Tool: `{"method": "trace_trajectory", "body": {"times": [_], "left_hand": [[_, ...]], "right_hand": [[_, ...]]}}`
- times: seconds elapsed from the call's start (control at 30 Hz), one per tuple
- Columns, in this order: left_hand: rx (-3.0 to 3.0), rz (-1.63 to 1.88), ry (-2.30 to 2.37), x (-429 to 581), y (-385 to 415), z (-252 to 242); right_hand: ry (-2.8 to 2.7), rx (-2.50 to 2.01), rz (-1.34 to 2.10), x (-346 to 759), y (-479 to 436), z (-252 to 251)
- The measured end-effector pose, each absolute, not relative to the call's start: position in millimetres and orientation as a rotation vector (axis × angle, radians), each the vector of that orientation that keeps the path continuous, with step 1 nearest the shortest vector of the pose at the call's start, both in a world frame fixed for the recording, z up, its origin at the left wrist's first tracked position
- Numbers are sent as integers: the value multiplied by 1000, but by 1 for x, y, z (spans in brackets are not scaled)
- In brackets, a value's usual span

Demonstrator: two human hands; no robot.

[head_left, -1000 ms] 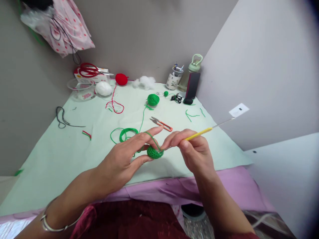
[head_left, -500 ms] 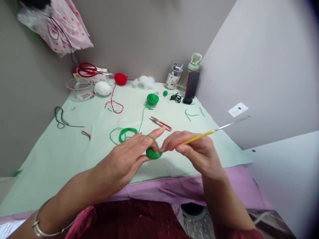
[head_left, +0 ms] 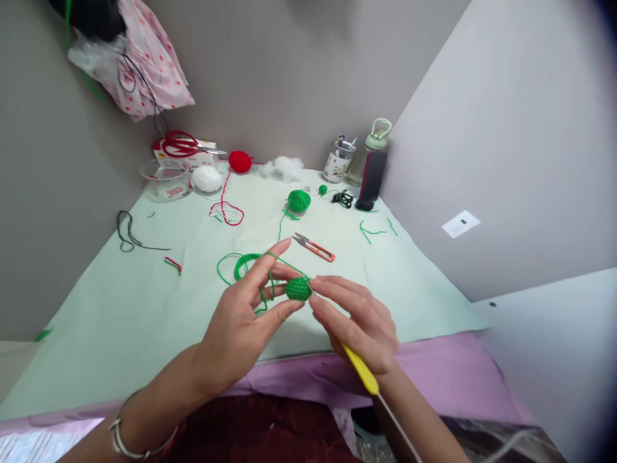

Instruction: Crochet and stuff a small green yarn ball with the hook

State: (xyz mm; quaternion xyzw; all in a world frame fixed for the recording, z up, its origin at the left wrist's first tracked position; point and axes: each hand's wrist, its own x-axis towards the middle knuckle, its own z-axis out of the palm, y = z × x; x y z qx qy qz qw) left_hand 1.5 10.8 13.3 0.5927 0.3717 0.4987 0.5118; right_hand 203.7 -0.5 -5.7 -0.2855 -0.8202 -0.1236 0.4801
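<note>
My left hand (head_left: 248,305) pinches a small green crocheted piece (head_left: 297,289) between thumb and fingers, its index finger raised with green yarn (head_left: 285,262) running over it. More strands loop round its lower fingers. My right hand (head_left: 359,321) is closed on a crochet hook (head_left: 360,368) with a yellow grip, whose rear shaft points down toward me. The hook's thin metal tip meets the right edge of the crocheted piece, partly hidden by my fingers. Behind my left hand lies a coil of green yarn (head_left: 240,265), and farther back a green yarn ball (head_left: 299,201).
Orange thread snips (head_left: 315,247) lie just beyond my hands. At the back stand a red yarn ball (head_left: 240,161), white stuffing (head_left: 283,168), a pen cup (head_left: 339,162), a bottle (head_left: 375,141), a plastic tub (head_left: 166,181) and red-handled scissors (head_left: 180,145). Yarn scraps (head_left: 370,230) lie at the right.
My right hand has turned over, so the hook's rear shaft swings from upper right to down toward me. The hook tip now meets the crocheted piece. My left fingers have spread, index raised.
</note>
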Motion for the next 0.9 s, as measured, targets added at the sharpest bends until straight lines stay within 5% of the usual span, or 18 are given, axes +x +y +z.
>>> {"method": "trace_trajectory", "body": {"times": [0.3, 0.53, 0.9], "left_hand": [[1524, 1297, 908, 3, 8, 3], [1093, 1145, 796, 11, 4, 5], [845, 954, 580, -1, 16, 6]], "right_hand": [[-1819, -796, 17, 190, -3, 2], [-1831, -780, -500, 187, -6, -25], [-1550, -716, 415, 183, -3, 1]]}}
